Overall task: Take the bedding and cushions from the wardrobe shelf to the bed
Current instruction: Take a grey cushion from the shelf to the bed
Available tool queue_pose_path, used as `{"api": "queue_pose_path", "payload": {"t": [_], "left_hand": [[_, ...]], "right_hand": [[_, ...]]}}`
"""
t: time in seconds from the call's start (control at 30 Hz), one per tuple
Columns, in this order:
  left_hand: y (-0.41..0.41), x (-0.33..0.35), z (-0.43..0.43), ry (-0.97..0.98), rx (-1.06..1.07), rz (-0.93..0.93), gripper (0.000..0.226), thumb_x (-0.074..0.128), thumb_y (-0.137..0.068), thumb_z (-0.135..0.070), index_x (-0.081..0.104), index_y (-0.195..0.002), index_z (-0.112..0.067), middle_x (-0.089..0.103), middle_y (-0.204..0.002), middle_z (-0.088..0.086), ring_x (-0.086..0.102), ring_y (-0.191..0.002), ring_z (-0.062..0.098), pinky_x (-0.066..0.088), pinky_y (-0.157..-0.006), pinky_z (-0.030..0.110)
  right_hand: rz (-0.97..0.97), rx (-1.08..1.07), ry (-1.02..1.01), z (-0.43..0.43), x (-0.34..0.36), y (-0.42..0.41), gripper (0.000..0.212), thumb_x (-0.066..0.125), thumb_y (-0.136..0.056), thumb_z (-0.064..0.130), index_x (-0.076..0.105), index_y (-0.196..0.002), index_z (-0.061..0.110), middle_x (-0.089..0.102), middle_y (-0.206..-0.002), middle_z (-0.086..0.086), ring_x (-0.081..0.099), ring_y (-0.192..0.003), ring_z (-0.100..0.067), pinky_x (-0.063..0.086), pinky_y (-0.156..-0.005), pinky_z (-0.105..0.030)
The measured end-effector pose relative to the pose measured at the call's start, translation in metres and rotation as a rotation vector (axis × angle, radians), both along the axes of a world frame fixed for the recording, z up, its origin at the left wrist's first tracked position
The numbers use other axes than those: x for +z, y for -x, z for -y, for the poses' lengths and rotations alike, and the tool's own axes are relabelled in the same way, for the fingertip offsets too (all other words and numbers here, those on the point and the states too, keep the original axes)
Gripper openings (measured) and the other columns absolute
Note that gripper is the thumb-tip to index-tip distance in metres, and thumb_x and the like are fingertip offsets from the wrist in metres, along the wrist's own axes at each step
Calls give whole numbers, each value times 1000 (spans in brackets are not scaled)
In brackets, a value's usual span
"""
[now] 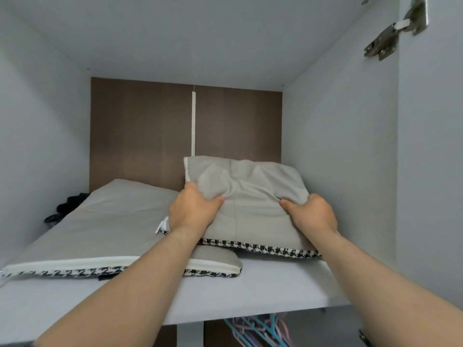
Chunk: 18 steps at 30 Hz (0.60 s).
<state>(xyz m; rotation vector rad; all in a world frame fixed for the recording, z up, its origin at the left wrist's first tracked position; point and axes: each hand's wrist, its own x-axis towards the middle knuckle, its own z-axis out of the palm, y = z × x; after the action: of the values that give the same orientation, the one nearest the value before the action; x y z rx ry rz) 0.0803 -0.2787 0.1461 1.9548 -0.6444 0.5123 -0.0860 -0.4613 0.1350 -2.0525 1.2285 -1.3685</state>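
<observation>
Though crumpled, grey houndstooth-edged cushion (250, 211).

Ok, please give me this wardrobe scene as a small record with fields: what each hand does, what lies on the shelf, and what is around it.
place: white wardrobe shelf, brown back panel
left hand: grip on the grey cushion, left side
right hand: grip on the same cushion, right side
grey cushion: houndstooth edge, partly overlaps the flat cushion
flat cushion: lies on the left, houndstooth underside
back left corner: dark item, unclear
below shelf: coloured hangers
upper right: metal hinge
</observation>
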Motion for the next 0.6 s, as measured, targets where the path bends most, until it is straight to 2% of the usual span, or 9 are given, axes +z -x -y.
{"api": "queue_pose_path", "payload": {"t": [0.1,0.23,0.47,0.6], "left_hand": [[4,10,-24,124,-34,20,66,71,-61,-62,49,-103,-16,64,-103,5,61,-97,33,49,-77,39],[11,11,-61,239,-69,10,60,72,-60,-62,47,-95,-20,57,-90,-4,58,-89,29,42,-66,34],[44,-23,-140,367,-30,-15,55,75,-64,-57,44,-93,-22,44,-75,-13,48,-79,24,36,-66,33],[82,-56,-182,411,-66,8,54,77,-64,-52,46,-91,-19,43,-75,-14,49,-79,25,38,-67,35]], "right_hand": [[82,1,44,-29,11,12,58,67,-67,66,56,-89,13,69,-99,-11,63,-94,-35,44,-68,-36],[141,-6,121,-76,26,27,56,67,-67,65,54,-87,15,64,-89,-3,62,-91,-33,43,-68,-36],[120,-2,208,-158,23,63,50,69,-65,63,52,-81,18,63,-85,-1,59,-85,-30,48,-71,-40],[129,12,206,-199,-8,102,46,69,-66,61,50,-75,20,56,-74,5,57,-81,-29,43,-65,-37]]}}
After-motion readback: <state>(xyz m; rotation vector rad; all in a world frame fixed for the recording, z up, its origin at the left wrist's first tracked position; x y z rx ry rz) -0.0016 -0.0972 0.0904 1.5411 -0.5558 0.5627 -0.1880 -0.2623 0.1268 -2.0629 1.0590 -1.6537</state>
